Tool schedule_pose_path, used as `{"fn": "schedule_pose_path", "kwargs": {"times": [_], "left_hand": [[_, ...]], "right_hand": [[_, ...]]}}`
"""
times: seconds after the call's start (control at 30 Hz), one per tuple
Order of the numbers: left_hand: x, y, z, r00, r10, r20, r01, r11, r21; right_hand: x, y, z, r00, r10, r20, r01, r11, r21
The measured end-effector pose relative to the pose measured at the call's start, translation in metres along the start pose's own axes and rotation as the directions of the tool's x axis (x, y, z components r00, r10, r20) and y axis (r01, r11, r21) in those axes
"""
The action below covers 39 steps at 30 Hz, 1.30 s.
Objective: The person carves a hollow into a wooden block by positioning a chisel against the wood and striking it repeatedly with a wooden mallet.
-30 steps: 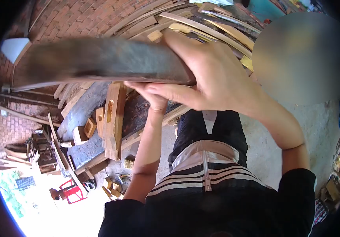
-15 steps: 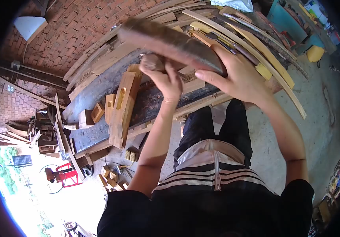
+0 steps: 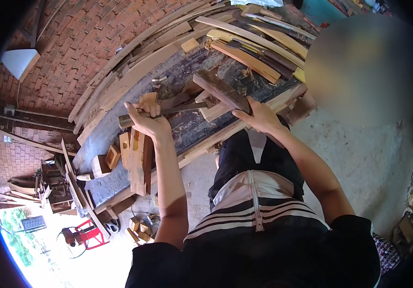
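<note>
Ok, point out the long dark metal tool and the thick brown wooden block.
Long dark metal tool (image 3: 185, 109): head view, on its shaft.
Thick brown wooden block (image 3: 222, 91): head view, middle of its long face.

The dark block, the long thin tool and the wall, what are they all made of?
The dark block looks like worn, dull wood, being brown and scuffed. The long thin tool seems to have a dull metal blade, thin and dark gray; its rounded, brownish handle may be wood. The wall looks like bare brick: reddish blocks in rows.
</note>
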State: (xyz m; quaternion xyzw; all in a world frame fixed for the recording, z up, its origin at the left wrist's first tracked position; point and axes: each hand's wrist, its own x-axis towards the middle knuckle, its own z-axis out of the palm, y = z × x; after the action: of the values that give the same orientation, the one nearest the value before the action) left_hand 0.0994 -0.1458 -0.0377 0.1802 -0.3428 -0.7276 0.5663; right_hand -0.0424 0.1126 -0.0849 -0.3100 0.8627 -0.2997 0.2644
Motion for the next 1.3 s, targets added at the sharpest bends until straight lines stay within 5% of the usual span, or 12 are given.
{"fn": "schedule_pose_path", "kwargs": {"times": [0.17,0.23,0.47,0.7,0.77,0.83,0.93,0.97,1.0,1.07,1.2,1.3], "left_hand": [[-0.013,0.005,0.038,0.992,0.107,0.071,-0.113,0.989,0.09],[-0.015,-0.002,0.041,0.992,0.099,0.082,-0.107,0.989,0.098],[-0.026,-0.008,0.055,0.984,0.175,0.028,-0.176,0.947,0.269],[-0.036,-0.02,0.076,0.973,0.159,0.164,-0.208,0.914,0.349],[-0.036,-0.033,0.081,0.944,0.272,0.185,-0.324,0.866,0.381],[-0.045,-0.034,0.089,0.932,0.308,0.191,-0.355,0.88,0.314],[-0.062,-0.036,0.088,0.883,0.375,0.283,-0.447,0.856,0.26],[-0.055,-0.04,0.079,0.983,0.121,0.136,-0.14,0.98,0.14],[-0.05,-0.048,0.072,0.878,0.384,0.286,-0.467,0.819,0.334],[-0.066,-0.023,0.097,0.933,0.316,0.174,-0.358,0.876,0.324],[-0.05,-0.037,0.063,0.987,0.114,0.112,-0.128,0.983,0.13],[-0.046,-0.052,0.048,0.867,0.41,0.283,-0.489,0.806,0.333]], "right_hand": [[-0.003,-0.009,-0.004,0.984,0.093,0.151,-0.119,0.978,0.174],[0.003,0.003,0.009,0.994,-0.076,-0.081,0.084,0.992,0.095],[0.006,0.012,0.015,0.982,-0.102,-0.158,0.107,0.994,0.024],[-0.021,-0.081,-0.061,0.981,-0.192,-0.012,0.173,0.853,0.493],[-0.034,-0.123,-0.09,0.865,-0.446,-0.23,0.502,0.755,0.422],[-0.034,-0.15,-0.104,0.551,-0.66,-0.51,0.808,0.575,0.13],[-0.04,-0.16,-0.116,0.594,-0.729,-0.34,0.737,0.663,-0.131],[-0.037,-0.154,-0.112,0.709,-0.673,-0.214,0.62,0.738,-0.267],[-0.036,-0.148,-0.112,0.708,-0.673,-0.215,0.619,0.737,-0.271],[-0.038,-0.145,-0.121,0.688,-0.698,-0.198,0.566,0.687,-0.455],[-0.065,-0.164,-0.129,0.544,-0.743,-0.39,0.731,0.648,-0.215],[-0.057,-0.151,-0.111,0.594,-0.747,-0.298,0.669,0.664,-0.334]]}}
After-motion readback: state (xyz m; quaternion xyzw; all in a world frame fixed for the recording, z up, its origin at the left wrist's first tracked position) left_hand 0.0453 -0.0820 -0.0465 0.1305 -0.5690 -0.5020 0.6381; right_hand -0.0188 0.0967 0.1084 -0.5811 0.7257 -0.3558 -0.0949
